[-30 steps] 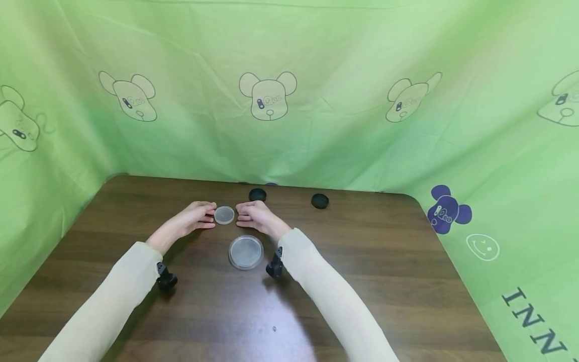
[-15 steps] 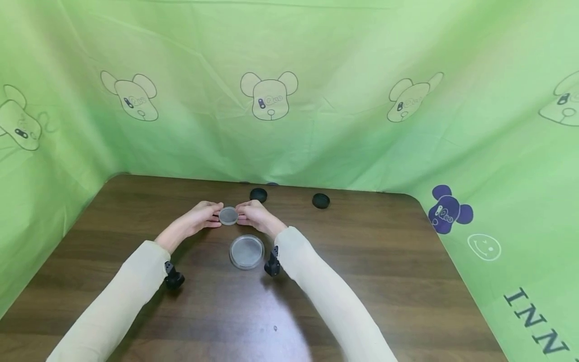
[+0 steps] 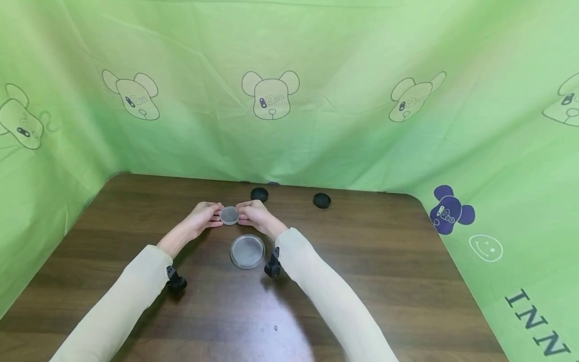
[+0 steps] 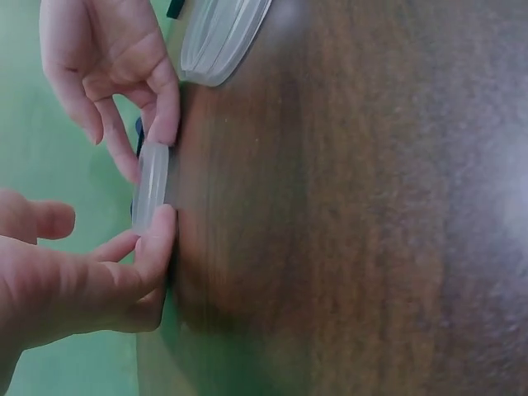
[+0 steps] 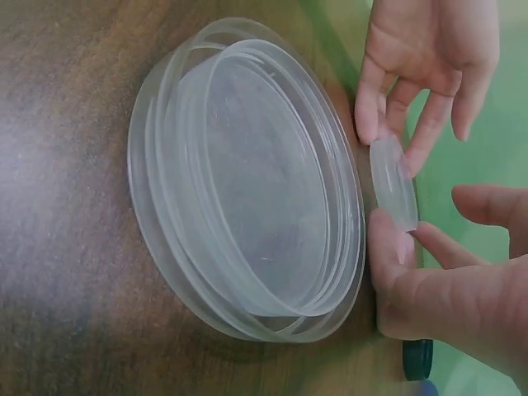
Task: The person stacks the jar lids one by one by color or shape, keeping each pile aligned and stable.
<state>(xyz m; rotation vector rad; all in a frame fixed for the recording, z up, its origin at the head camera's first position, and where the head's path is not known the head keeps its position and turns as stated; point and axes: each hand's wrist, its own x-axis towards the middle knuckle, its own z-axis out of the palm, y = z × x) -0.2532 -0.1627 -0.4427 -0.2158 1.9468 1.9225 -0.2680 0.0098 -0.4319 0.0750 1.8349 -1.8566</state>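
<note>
Slight shift since the first frame, one second back: small clear dish (image 3: 229, 215) and left hand (image 3: 201, 218) have moved toward the right hand (image 3: 260, 215), closing the thin gap at its fingertips.

Position: small dish lies flat between the hands, toward the far side of the table (image 3: 217, 311). Whether it rests on the wood or sits just above it, cannot tell.

Grip: both hands hold this one dish, fingers curved in at opposite ends of its rim; spread is narrow, about the thickness of the edge. Wrist views show one digit of each hand raised clear of the dish.

Handling (judgement): smooth rim looks slippery, so equal light pressure from both sides seems best; pushing harder from one side would likely tilt it or shoot it sideways. Keep fingertips level with each other and off the flat face.

Outward: large clear dish (image 5: 272, 181) sits nearer the person, apart from the small one, beside the right wrist; a second rim shows inside its outer one. Black disc (image 3: 260, 194) is just beyond the right hand; another black disc (image 3: 322, 201) lies well to the right. Green cloth (image 3: 344, 151) hangs behind.
</note>
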